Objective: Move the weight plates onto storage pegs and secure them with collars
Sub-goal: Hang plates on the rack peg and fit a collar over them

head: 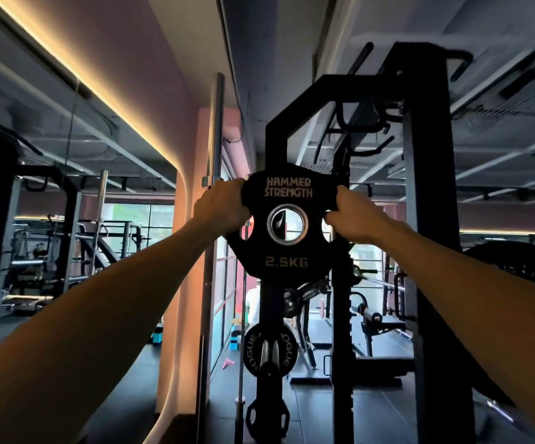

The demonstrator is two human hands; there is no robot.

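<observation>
A black 2.5 kg weight plate (pixel 287 238) marked HAMMER STRENGTH is held up at arm's length in front of a black rack upright (pixel 275 149). My left hand (pixel 222 208) grips its left edge through a cut-out. My right hand (pixel 352 216) grips the right edge the same way. Something dark shows through the plate's steel-ringed centre hole; I cannot tell whether it is a peg. Lower on the same upright sits a black ROGUE plate (pixel 271 350) on a peg, with a smaller black plate (pixel 267 415) below it.
A thick black rack post (pixel 429 235) stands just right of the plate. Upright barbells (pixel 213 161) lean at the left by a pink wall. Benches and racks fill the floor behind. A person in white (pixel 253 304) is partly hidden beyond the upright.
</observation>
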